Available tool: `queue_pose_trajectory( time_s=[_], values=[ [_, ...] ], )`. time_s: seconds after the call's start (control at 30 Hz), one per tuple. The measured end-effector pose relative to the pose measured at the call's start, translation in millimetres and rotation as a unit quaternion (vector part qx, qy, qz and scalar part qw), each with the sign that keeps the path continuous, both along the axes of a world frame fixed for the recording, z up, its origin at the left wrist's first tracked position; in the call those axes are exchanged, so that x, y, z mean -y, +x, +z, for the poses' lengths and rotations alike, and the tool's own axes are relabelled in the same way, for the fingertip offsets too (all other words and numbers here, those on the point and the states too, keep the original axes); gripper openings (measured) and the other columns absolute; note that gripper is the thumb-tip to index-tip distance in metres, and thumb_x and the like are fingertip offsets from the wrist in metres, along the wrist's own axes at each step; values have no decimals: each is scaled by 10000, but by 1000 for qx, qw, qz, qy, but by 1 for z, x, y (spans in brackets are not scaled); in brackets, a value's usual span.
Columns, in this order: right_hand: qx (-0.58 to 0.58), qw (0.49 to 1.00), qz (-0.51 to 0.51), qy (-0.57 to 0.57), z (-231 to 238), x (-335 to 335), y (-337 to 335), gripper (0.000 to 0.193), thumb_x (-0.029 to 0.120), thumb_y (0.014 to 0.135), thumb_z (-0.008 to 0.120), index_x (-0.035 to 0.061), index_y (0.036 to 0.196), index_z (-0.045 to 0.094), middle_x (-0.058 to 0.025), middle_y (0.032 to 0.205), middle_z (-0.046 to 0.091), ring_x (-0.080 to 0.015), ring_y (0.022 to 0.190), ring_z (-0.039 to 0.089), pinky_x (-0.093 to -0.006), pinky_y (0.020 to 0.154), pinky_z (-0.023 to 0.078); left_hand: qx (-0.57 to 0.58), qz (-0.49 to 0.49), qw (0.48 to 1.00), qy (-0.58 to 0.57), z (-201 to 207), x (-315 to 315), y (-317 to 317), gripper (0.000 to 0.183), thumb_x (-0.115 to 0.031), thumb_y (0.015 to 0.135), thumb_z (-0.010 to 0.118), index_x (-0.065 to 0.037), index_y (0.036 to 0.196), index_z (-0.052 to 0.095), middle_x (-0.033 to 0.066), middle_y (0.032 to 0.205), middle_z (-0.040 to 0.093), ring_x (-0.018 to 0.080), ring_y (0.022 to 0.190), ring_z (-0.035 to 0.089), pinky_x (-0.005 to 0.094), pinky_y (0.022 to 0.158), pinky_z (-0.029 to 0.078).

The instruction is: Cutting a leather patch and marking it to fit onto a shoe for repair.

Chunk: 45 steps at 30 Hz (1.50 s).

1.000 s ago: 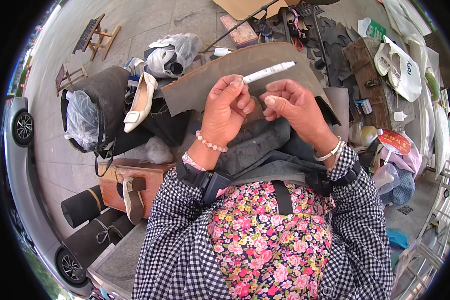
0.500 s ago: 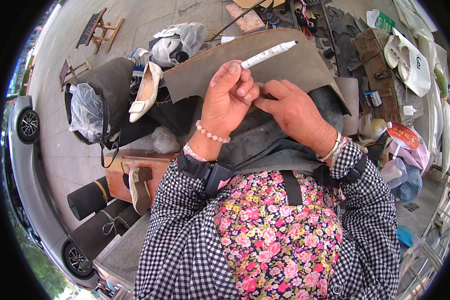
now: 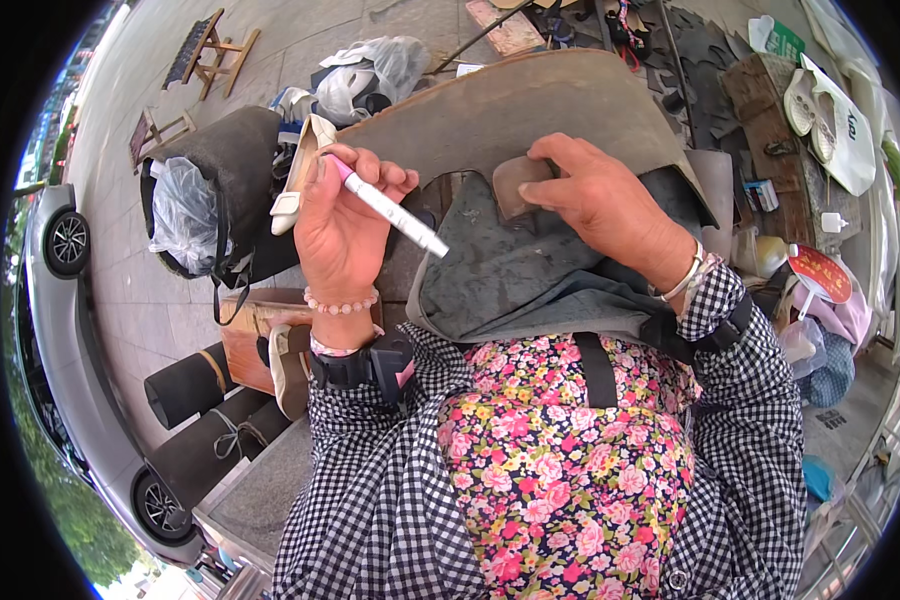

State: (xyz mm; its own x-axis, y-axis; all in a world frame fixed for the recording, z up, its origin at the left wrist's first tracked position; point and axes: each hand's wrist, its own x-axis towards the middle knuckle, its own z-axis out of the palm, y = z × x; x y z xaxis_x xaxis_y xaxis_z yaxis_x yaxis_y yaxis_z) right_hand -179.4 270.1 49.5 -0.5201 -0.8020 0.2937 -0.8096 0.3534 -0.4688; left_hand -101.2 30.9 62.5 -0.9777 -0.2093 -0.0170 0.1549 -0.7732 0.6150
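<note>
My left hand (image 3: 345,225) grips a white marker pen (image 3: 398,216). The pen's pink end sits at the thumb and fingers, and its white end slants down to the right. My right hand (image 3: 610,205) pinches a small brown piece with rounded corners (image 3: 515,185), perhaps leather or rubber, by its right side between thumb and forefinger. Beneath that piece a dark grey cloth (image 3: 510,280) covers my lap. Beyond both hands lies a large brown-grey sheet (image 3: 540,95) with a curved far edge. A cream flat shoe (image 3: 310,165) is partly hidden behind my left hand.
On the left are a dark bag (image 3: 235,150) with clear plastic in it, a wooden box (image 3: 245,325), another shoe (image 3: 288,370) and dark rolls (image 3: 185,385). A wooden crate (image 3: 760,110) carries pale shoes (image 3: 810,115) on the right. A silver car (image 3: 80,340) stands far left.
My hands have moved apart, the left going left and down. The pen has swung from pointing up-right to down-right. The brown piece, hidden before, now shows in my right hand.
</note>
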Motion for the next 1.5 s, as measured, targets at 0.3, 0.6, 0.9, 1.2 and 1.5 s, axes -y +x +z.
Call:
queue_pose_trajectory(
  time_s=[0.3, 0.6, 0.9, 1.2, 1.5],
  values=[
    [121, 992, 16, -42, -4, 0, -14, 187, 19, 669, 651, 75, 847, 651, -82, 965, 553, -283, 854, 573, -360, 713, 475, 28, -115, 771, -626, -7, -38, -7, 314, -105, 720, 723, 18, 971, 579, 41, 765, 550, 139, 599, 512, 253, 530, 431],
    [254, 954, 64, -144, -18, -6, -38, 265, -20, 681, 649, 71, 929, 658, -82, 901, 605, -246, 789, 596, -323, 688, 478, 20, -63, 746, -662, -30, -58, -17, 463, -109, 624, 765, 18, 1030, 585, 83, 821, 599, 142, 634, 528, 253, 598, 460],
    [286, 951, 46, -107, -16, -8, -39, 336, -5, 655, 684, 73, 980, 658, -67, 815, 615, -171, 657, 572, -289, 619, 478, 46, -53, 740, -668, -28, -62, -16, 448, -101, 603, 772, 10, 994, 583, 36, 737, 542, 96, 604, 457, 227, 578, 429],
    [301, 949, 41, -85, -12, -8, -37, 315, -51, 677, 662, 35, 979, 650, -61, 938, 620, -124, 743, 576, -250, 652, 477, 53, -47, 757, -649, -27, -63, -15, 428, -101, 605, 776, -1, 973, 583, 5, 707, 511, 77, 604, 435, 212, 571, 418],
    [176, 980, 52, -70, -11, 0, -26, 299, 42, 597, 740, 36, 883, 648, -60, 855, 566, -241, 725, 577, -329, 643, 462, 28, -150, 811, -564, -35, -38, -27, 305, -6, 721, 685, -31, 1023, 646, -68, 744, 500, 17, 656, 398, 166, 586, 346]
  ],
)
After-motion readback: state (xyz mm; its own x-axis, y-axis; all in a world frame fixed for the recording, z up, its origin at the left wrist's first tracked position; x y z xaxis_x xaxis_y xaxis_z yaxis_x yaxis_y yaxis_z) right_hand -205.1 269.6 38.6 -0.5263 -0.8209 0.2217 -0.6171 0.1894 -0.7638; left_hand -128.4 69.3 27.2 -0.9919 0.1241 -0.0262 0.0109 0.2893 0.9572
